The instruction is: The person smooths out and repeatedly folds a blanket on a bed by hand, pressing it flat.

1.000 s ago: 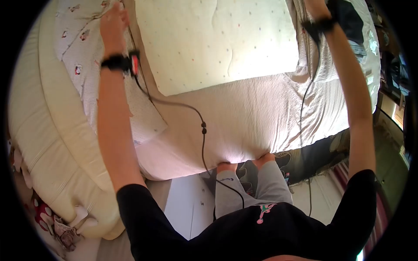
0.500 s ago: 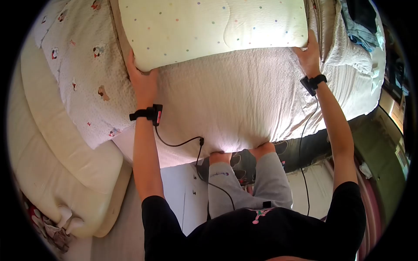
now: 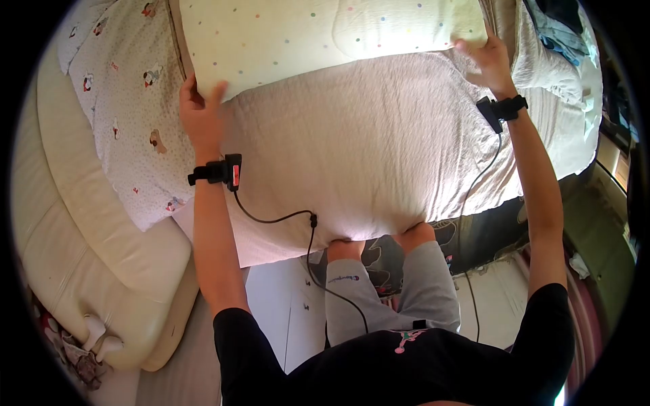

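A pale cream pillow [image 3: 284, 47] with small coloured dots lies on a beige bed sheet [image 3: 352, 135] at the top of the head view. At its near left corner is my left hand [image 3: 202, 118], thumb and fingers spread apart around the corner. Whether that hand presses on the pillow is unclear. My right hand [image 3: 493, 64] grips the near right corner, its thumb on the top edge and its fingers along the side. Both wrists wear black straps with small cabled boxes.
A white quilt with cartoon figures [image 3: 135, 122] lies on the left. Beside the bed stands a cream padded seat [image 3: 101, 257]. Folded clothes [image 3: 558, 34] are piled at the upper right. Thin black cables [image 3: 271, 220] hang from the wrist boxes toward my body.
The pillow has shifted slightly away from me, toward the top of the view. My left hand has moved up and left, its thumb lifting; my right hand has moved up and right.
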A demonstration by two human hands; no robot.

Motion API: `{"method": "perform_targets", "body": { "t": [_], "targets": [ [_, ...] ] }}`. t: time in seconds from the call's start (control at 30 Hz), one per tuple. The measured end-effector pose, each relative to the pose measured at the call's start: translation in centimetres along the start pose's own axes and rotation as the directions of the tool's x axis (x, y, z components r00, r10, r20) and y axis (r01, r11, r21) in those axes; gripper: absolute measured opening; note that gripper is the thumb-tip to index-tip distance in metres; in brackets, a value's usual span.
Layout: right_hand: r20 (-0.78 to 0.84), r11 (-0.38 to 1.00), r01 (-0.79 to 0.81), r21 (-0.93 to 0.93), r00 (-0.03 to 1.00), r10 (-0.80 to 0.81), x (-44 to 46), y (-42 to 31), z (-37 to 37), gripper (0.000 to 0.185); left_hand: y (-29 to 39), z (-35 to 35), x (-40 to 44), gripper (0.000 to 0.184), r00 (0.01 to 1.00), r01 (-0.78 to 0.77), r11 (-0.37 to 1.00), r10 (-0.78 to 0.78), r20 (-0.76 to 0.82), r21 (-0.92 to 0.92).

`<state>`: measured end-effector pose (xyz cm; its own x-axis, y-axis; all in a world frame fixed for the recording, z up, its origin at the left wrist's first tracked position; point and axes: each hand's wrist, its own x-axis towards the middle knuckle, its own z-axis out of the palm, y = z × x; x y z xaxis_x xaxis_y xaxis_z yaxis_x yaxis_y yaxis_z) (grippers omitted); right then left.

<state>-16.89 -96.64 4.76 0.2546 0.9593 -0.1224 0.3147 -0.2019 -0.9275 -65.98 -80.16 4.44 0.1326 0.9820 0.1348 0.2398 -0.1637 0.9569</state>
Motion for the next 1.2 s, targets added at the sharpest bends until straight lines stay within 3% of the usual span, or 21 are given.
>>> {"method": "perform_targets", "body": {
  "t": [0.07,0.1,0.2,0.3,0.37,0.4,0.47,0.5,0.57,0.67,0.7,0.77,0.8,0.87,0.93,1.0,1.07,1.1,1.13,1.17,1.2],
  "targets": [
    [-0.065,0.991,-0.098,0.095,0.992,0.104,0.5,-0.6,-0.1,0.040,0.8,-1.2,1.0,0.043,0.961,0.274,0.962,-0.273,-0.034,0.021],
    [-0.120,0.964,-0.181,0.194,0.971,0.206,1.1,-0.8,0.0,0.040,1.0,-1.1,1.4,0.043,0.963,0.268,0.963,-0.267,-0.038,0.021],
    [-0.099,0.915,-0.252,0.315,0.950,0.295,2.5,-0.4,-0.1,0.042,0.9,-0.4,2.8,0.033,0.979,0.173,0.973,-0.187,-0.081,-0.151],
    [-0.120,0.912,-0.284,0.295,0.936,0.330,2.7,-2.0,1.2,0.040,0.6,-0.2,2.6,0.038,0.986,0.101,0.985,-0.118,-0.118,-0.142],
    [-0.101,0.895,-0.284,0.343,0.937,0.336,2.7,-3.0,1.6,0.041,0.6,0.5,1.7,0.056,0.997,0.065,0.988,-0.071,-0.036,-0.141],
    [-0.082,0.872,-0.302,0.386,0.930,0.358,2.9,-3.2,1.8,0.043,1.5,0.8,1.4,0.056,0.997,0.052,0.989,-0.059,-0.050,-0.137],
    [-0.069,0.856,-0.350,0.381,0.912,0.404,2.9,-3.1,1.7,0.042,3.0,0.8,0.6,0.078,0.979,0.153,0.980,-0.132,0.154,-0.131],
    [-0.041,0.813,-0.379,0.443,0.897,0.441,2.8,-3.2,1.7,0.041,3.0,0.3,0.7,0.078,0.981,0.151,0.980,-0.132,0.144,-0.128],
    [0.002,0.744,-0.417,0.522,0.873,0.488,3.0,-2.2,1.3,0.038,2.9,-0.5,1.0,0.090,0.920,0.345,0.919,-0.292,0.260,-0.188],
    [-0.011,0.768,-0.449,0.456,0.861,0.509,3.1,-1.2,1.8,0.043,3.5,0.2,0.9,0.091,0.968,0.244,0.917,-0.209,0.139,-0.316],
    [-0.054,0.804,-0.423,0.418,0.872,0.487,3.0,-1.4,2.1,0.045,2.9,0.4,1.1,0.091,0.969,0.240,0.916,-0.207,0.134,-0.322],
    [-0.127,0.815,-0.397,0.421,0.864,0.487,3.2,-1.8,2.6,0.046,2.0,1.0,1.6,0.075,0.949,0.260,0.878,-0.309,-0.062,-0.403],
    [-0.197,0.822,-0.376,0.428,0.848,0.491,3.2,-2.2,2.8,0.047,2.1,0.9,2.0,0.075,0.949,0.255,0.877,-0.307,-0.065,-0.407],
    [-0.221,0.801,-0.408,0.439,0.815,0.536,3.1,-4.2,3.0,0.051,2.4,0.8,2.3,0.061,0.908,0.420,0.889,-0.408,0.101,-0.182],
    [-0.192,0.680,-0.611,0.405,0.670,0.717,3.0,-6.4,3.0,0.052,1.7,0.6,2.3,0.058,0.891,0.453,0.876,-0.445,0.086,-0.162],
    [-0.153,0.629,-0.622,0.467,0.644,0.750,3.0,-5.4,2.3,0.047,2.2,0.8,2.0,0.054,0.872,0.489,0.861,-0.483,0.073,-0.141],
    [-0.101,0.746,-0.388,0.542,0.851,0.516,2.4,-3.3,1.9,0.053,3.9,0.8,1.6,0.064,0.938,0.346,0.938,-0.345,0.026,-0.023],
    [-0.083,0.832,-0.286,0.474,0.927,0.366,1.8,-3.1,1.8,0.069,3.6,0.8,1.1,0.064,0.938,0.347,0.938,-0.346,0.036,-0.023],
    [-0.089,0.832,-0.288,0.475,0.924,0.371,1.1,-2.9,2.0,0.069,2.8,0.7,0.3,0.066,0.978,0.199,0.979,-0.201,0.060,0.035],
    [-0.123,0.961,-0.044,0.272,0.989,0.080,0.5,-3.2,2.6,0.076,2.0,0.4,-0.3,0.068,0.995,0.045,0.995,-0.053,0.090,0.088],
    [-0.091,0.974,0.220,0.057,0.973,-0.214,-0.2,-3.4,3.1,0.086,1.3,0.0,-0.7,0.068,0.994,0.048,0.995,-0.056,0.098,0.085]
  ]
}}
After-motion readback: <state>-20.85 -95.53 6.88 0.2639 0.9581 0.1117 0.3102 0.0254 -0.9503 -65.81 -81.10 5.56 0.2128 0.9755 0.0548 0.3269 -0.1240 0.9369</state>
